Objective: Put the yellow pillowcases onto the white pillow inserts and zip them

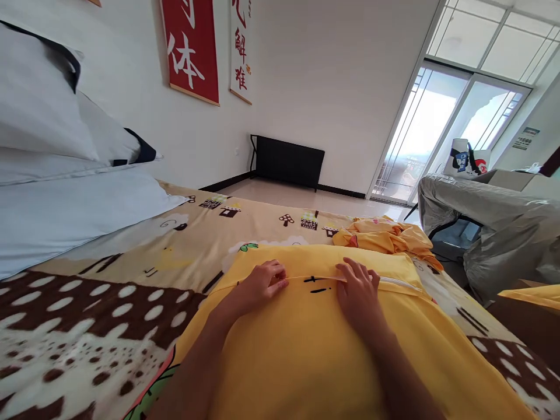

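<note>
A yellow pillowcase (301,344) with a zip fills the lower middle of the head view, lying on a patterned blanket. A seam with a folded edge runs across it, and a white zip (400,284) shows at the right end of that seam. My left hand (262,284) has thumb and fingers closed on the edge, left of small black printed marks. To the right of those marks, my right hand (359,294) curls its fingers over the same edge. Green and pink print shows at the pillowcase's lower left side. Whatever lies inside the pillowcase is hidden.
The blanket (175,256) covers the bed-like surface. White pillows or bedding (48,146) are stacked at left. Crumpled yellow-orange cloth (389,233) lies beyond the pillowcase. At right stands plastic-covered furniture (503,204). A folded black frame (289,162) leans against the far wall.
</note>
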Tool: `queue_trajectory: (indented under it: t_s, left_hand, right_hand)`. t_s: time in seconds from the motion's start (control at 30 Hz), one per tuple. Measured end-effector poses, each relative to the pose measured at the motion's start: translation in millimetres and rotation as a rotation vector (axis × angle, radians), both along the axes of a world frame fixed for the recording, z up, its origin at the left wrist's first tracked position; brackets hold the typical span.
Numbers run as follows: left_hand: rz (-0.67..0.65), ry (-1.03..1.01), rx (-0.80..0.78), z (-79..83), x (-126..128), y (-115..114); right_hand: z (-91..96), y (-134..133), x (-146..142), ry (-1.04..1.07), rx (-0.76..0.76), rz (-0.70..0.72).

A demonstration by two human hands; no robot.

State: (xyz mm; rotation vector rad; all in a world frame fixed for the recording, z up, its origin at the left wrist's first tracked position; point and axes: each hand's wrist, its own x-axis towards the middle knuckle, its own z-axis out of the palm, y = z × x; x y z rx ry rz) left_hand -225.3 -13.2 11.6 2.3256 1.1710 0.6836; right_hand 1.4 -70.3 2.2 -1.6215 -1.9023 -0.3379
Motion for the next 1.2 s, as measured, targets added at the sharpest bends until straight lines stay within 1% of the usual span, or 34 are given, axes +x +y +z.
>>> queue_trajectory:
  t_s: [0.13,0.23,0.33,0.43,0.5,0.53,0.57,0.63,0.67,0.7,0.73,0.77,0.83,0.87,0.9,0.93,0.97,1.03,1.1,1.2]
  left_hand:
    - [-0.008,-0.024,-0.005,0.8,-4,1]
    - [-0.021,-0.043,-0.004,0.3,-5,1]
    - [-0.023,-0.067,-0.017,-1.1,-6,0]
    - [-0.008,-0.052,-0.023,-3.7,-10,2]
    - [0.018,0.022,0.018,-5.3,-11,4]
    - [0.042,0.074,0.050,-5.7,-10,5]
    - [0.075,0.128,0.088,-5.6,-8,4]
    - [0.150,0.213,0.163,-4.5,4,-2]
    - [0.175,0.233,0.210,-3.8,13,-7]
    - [0.175,0.237,0.262,-3.5,23,-14]
    - [0.144,0.234,0.318,-3.8,36,-21]
    - [0.090,0.221,0.370,-4.8,48,-29]
    - [-0.037,0.174,0.421,-9.5,69,-42]
    - [-0.084,0.153,0.411,-12.8,77,-46]
    - [-0.114,0.142,0.386,-16.6,82,-48]
    - [-0.127,0.140,0.356,-20.5,84,-49]
    - [-0.132,0.142,0.325,-24.2,85,-47]
    - [-0.140,0.156,0.272,-30.3,84,-40]
    - [-0.141,0.173,0.231,-34.4,82,-34]
    - [-0.141,0.200,0.185,-38.4,83,-29]
  right_hand:
    - [1.9,4,40,-0.006,0.044,-0.087]
    - [2.3,5,80,-0.010,0.010,-0.144]
    - [-1.6,7,125,0.008,-0.084,-0.186]
    - [-12.6,11,166,0.016,-0.216,-0.298]
    - [-21.0,11,186,-0.007,-0.297,-0.383]
    - [-24.0,10,192,-0.021,-0.319,-0.421]
    - [-25.3,8,195,-0.032,-0.308,-0.460]
    - [-21.5,0,188,-0.041,-0.177,-0.518]
    - [-16.3,-6,178,-0.037,-0.084,-0.506]
    - [-9.1,-12,163,-0.033,-0.006,-0.447]
    - [-0.7,-19,145,-0.031,0.041,-0.339]
    - [8.2,-26,124,-0.030,0.033,-0.183]
    - [23.5,-39,80,-0.095,-0.068,0.131]
    - [28.4,-43,61,-0.134,-0.111,0.253]
    - [30.9,-45,46,-0.168,-0.150,0.347]
    - [30.9,-45,35,-0.189,-0.180,0.399]
    - [28.5,-43,31,-0.198,-0.207,0.418]
    - [18.6,-37,36,-0.185,-0.261,0.380]
    - [5.2,-29,56,-0.150,-0.307,0.300]
    - [-16.3,-25,93,-0.094,-0.332,0.190]
